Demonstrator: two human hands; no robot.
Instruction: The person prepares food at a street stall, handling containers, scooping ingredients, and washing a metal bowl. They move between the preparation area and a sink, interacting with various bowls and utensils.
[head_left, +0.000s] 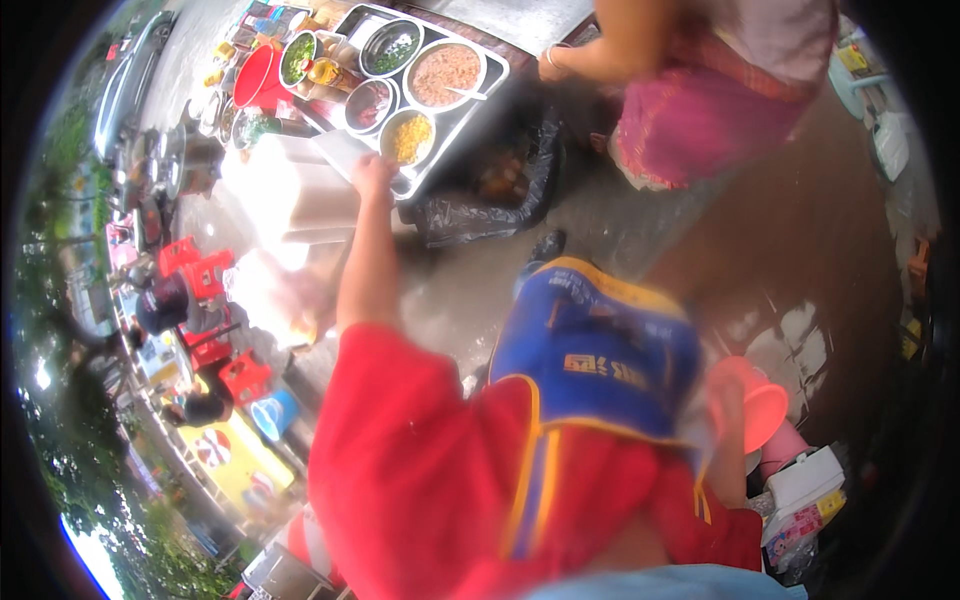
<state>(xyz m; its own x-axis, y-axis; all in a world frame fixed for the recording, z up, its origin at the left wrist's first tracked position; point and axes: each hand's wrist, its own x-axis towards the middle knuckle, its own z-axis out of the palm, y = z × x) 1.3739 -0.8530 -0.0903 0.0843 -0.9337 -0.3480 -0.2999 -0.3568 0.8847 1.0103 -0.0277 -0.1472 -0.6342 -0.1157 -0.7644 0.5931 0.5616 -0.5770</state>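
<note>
My left hand (374, 177) reaches out to the near corner of a metal tray (442, 171), its fingers curled at the edge of a flat white piece (343, 154). Whether it grips this piece is unclear. Close by on the tray stands a bowl of yellow corn kernels (412, 139). Farther back are a bowl of pinkish filling (444, 73) with a white-handled spoon, a small bowl of reddish food (369, 105) and a bowl of chopped greens (394, 49). Low on the right, my blurred right hand (724, 391) is against a pink-red plastic tub (763, 409); its grip is unclear.
A bright white stack of what look like foam boxes (319, 199) stands left of the tray. A black-bag-lined bin (487, 221) sits below it. Another person (705, 112) is at the upper right. Red stools (245, 376) and a blue bucket (274, 414) are at left.
</note>
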